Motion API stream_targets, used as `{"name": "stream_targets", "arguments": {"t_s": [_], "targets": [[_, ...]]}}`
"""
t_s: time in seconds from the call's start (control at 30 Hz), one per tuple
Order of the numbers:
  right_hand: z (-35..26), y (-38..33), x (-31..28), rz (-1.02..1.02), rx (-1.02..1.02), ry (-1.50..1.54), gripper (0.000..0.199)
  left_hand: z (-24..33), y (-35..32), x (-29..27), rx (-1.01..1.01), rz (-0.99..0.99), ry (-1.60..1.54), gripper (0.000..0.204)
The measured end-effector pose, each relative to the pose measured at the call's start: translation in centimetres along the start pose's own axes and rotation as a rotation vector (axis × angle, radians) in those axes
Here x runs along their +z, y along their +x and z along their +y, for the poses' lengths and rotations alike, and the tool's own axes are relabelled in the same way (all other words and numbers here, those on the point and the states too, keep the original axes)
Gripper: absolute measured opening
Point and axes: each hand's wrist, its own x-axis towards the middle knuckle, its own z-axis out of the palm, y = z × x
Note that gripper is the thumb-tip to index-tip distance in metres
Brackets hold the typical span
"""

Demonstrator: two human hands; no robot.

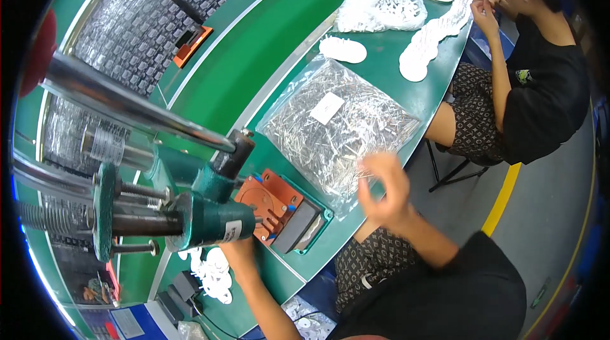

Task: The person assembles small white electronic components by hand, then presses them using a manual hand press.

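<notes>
My right hand (389, 194) is raised over the near corner of a clear plastic bag (337, 121) full of thin metal pins. Its fingers curl toward the thumb in a pinch; blur hides what, if anything, is between them. My left hand (239, 255) reaches in beneath the head of a green hand press (216, 219), its fingers hidden by the press. Beside it sits a red-brown fixture block (270, 203) with a round recess and slots, next to a dark block (298, 227) on the green press base.
White round plastic parts (216, 273) lie left of my left hand. More white discs (343, 49) and a white bag of parts (381, 8) lie farther along the table. A co-worker (540, 79) sits at the far right. The press's long lever (136, 102) extends up and left.
</notes>
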Motion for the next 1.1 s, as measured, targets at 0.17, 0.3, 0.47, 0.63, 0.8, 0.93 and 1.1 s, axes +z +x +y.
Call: {"name": "stream_targets", "arguments": {"t_s": [0.17,0.3,0.47,0.63,0.8,0.93,1.1], "targets": [[-0.8,-6.1,-0.1,-0.214,0.049,-0.202,0.028,0.0,0.1,0.7,0.066,0.017,0.085,0.043],[-2.3,-5.5,0.5,-0.377,0.169,-0.278,0.033,-1.5,0.2,0.2,-0.139,-0.044,-0.018,0.028],[-2.9,-4.5,1.1,-0.484,0.139,-0.362,0.039,-2.9,0.3,-0.7,-0.085,0.052,0.025,0.023],[-1.4,-2.8,2.7,-0.451,0.218,-0.189,0.025,-2.6,0.2,0.9,0.123,0.082,0.061,0.028],[-1.2,-2.8,2.9,-0.45,0.201,-0.231,0.021,0.2,-0.9,0.8,0.161,0.068,-0.008,0.026],[-1.0,-2.7,2.9,-0.408,0.133,-0.16,0.018,-1.9,-1.4,0.1,-0.018,0.068,0.126,0.022],[-0.7,-2.6,2.6,-0.401,0.135,-0.164,0.02,-2.5,0.0,0.6,-0.065,0.245,-0.032,0.014]]}}
